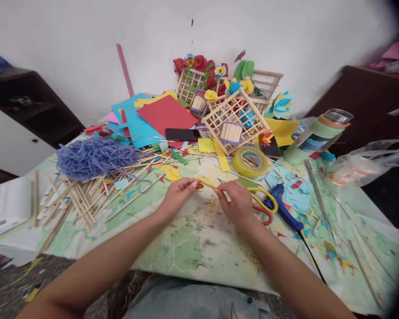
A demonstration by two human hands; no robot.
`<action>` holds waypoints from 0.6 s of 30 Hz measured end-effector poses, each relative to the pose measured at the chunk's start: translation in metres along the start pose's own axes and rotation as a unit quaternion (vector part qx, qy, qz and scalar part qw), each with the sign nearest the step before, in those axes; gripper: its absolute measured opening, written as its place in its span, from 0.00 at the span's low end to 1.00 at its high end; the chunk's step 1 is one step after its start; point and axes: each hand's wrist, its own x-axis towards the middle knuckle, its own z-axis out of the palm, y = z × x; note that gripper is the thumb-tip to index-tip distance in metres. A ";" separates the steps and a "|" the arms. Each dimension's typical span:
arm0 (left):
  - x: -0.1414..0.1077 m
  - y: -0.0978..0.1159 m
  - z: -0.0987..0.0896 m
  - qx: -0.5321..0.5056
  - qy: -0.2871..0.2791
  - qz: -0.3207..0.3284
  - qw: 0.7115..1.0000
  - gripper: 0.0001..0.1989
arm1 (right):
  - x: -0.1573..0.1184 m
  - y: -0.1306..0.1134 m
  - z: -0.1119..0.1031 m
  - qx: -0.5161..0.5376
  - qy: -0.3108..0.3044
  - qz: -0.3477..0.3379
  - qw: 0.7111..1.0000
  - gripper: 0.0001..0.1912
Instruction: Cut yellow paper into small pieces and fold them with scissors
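Observation:
My left hand (pixel 180 192) pinches one end of a thin yellow paper strip (pixel 207 183) above the middle of the table. The strip's other end is between the fingers of my right hand (pixel 236 203), which are closed on it. Partly hidden behind my right hand lies a pair of scissors (pixel 275 204) with one yellow and one red handle loop; a blade tip shows beyond my knuckles. Right of the scissors is a blue glue gun (pixel 287 215) with a black cord. A wide roll of clear yellowish tape (pixel 235 165) lies just beyond my right hand.
Blue yarn (pixel 95 157) and loose wooden sticks (pixel 83 204) cover the left side. Coloured paper sheets (pixel 168 115), a phone (pixel 181 134) and stick lattices with paper flowers (pixel 216 126) stand at the back. A decorated jar (pixel 319 135) and plastic bag (pixel 382 164) are right.

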 end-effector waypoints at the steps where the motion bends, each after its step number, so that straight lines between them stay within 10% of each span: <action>1: -0.002 -0.001 0.003 -0.044 -0.030 -0.019 0.998 0.16 | -0.001 -0.002 0.002 -0.015 -0.016 -0.040 0.999 0.07; 7: -0.009 -0.003 0.011 -0.161 -0.108 -0.074 0.978 0.11 | -0.005 -0.007 0.010 -0.031 -0.067 -0.164 0.984 0.05; 18: -0.006 -0.008 0.010 -0.116 -0.076 -0.086 0.987 0.13 | -0.001 -0.010 0.008 0.015 -0.108 -0.134 0.985 0.08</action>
